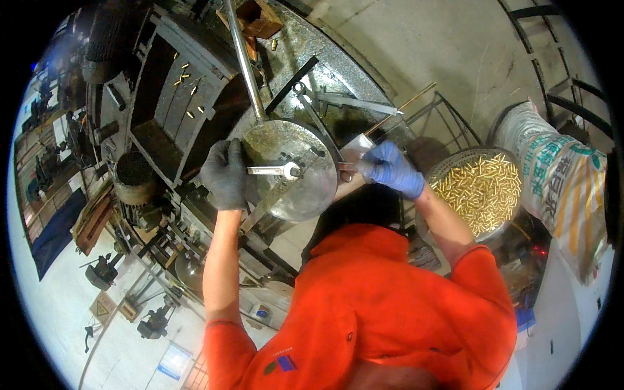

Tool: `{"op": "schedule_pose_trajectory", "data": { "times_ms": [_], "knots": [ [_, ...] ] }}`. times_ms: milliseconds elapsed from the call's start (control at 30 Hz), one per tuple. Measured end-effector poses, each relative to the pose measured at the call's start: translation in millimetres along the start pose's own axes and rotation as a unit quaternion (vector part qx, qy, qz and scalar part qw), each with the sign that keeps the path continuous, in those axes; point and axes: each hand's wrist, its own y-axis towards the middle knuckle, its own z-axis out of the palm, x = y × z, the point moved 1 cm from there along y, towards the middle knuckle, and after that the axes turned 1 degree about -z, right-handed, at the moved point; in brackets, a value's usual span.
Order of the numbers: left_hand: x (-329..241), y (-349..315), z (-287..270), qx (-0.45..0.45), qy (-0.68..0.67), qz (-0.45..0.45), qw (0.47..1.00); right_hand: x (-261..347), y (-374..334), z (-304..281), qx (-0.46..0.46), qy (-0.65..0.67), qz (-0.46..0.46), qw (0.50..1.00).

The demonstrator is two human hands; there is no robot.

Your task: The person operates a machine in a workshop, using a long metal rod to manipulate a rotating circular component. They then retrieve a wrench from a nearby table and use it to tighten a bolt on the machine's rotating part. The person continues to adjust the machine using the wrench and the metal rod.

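My left hand [223, 174], in a dark grey glove, is closed round the shaft of an open-ended wrench [268, 170]. The wrench's jaw points right, over a round, oily metal plate [296, 198]. My right hand [394, 170], in a blue glove, is closed at the plate's right edge. A short reddish-brown bar [348, 167] sticks out from its fingers toward the plate, and my fingers hide the rest of it. Beyond the plate lies a ring-ended wrench [311, 107] on the metal bench top [286, 75].
A round basket [448, 162] full of small brass-coloured cylinders stands right of my right arm, beside a printed white sack [552, 169]. A long steel bar [243, 58] rises past the plate. Several brass pieces lie in a dark machine tray [159, 133] at left.
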Motion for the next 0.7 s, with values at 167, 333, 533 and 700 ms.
{"op": "schedule_pose_trajectory", "data": {
  "times_ms": [167, 333, 533, 700],
  "knots": [
    [4, 6, 7, 0.025, -0.07, 0.026, 0.997, -9, 1, 2, -0.016, -0.066, -0.067, 0.995],
    [19, -6, 8, -0.044, -0.031, 0.032, 0.998, -14, -10, 4, -0.009, 0.091, 0.061, 0.994],
    [17, -10, 7, -0.073, -0.062, 0.012, 0.995, -21, -13, 6, -0.026, 0.074, -0.015, 0.997],
    [8, -8, 9, -0.027, -0.074, 0.007, 0.997, -33, -9, 4, -0.027, 0.027, -0.017, 0.999]
  ]
}}
